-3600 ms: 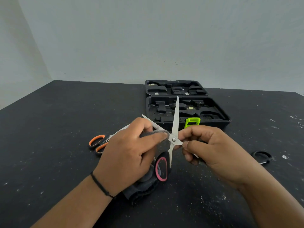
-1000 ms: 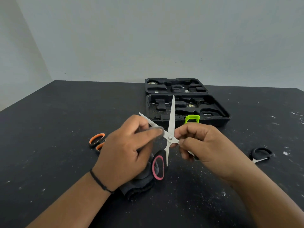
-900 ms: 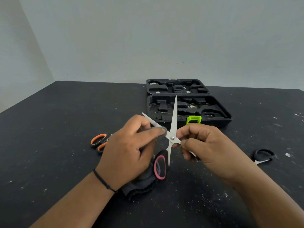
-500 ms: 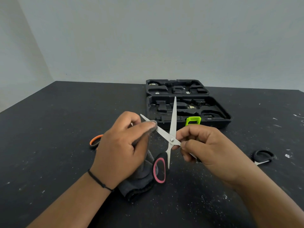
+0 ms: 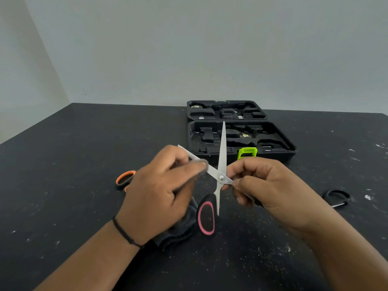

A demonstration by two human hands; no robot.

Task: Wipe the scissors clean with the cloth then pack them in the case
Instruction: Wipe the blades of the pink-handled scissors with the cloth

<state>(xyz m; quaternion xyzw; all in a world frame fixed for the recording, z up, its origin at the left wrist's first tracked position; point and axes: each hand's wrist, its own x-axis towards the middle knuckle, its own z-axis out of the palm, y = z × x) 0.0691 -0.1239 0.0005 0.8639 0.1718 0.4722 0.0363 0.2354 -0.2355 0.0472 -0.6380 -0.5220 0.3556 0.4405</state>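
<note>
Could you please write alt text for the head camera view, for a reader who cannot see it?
A person's right hand holds open pink-handled scissors while the left hand pinches a grey cloth around one blade. An open black case lies behind on the black table, with orange-handled scissors to the left and black-handled scissors to the right.

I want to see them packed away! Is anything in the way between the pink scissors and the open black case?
Nothing visible blocks the way. The pink-handled scissors are held open just in front of the open case, with only bare table between. The left hand is wiping one blade with the cloth.
</note>
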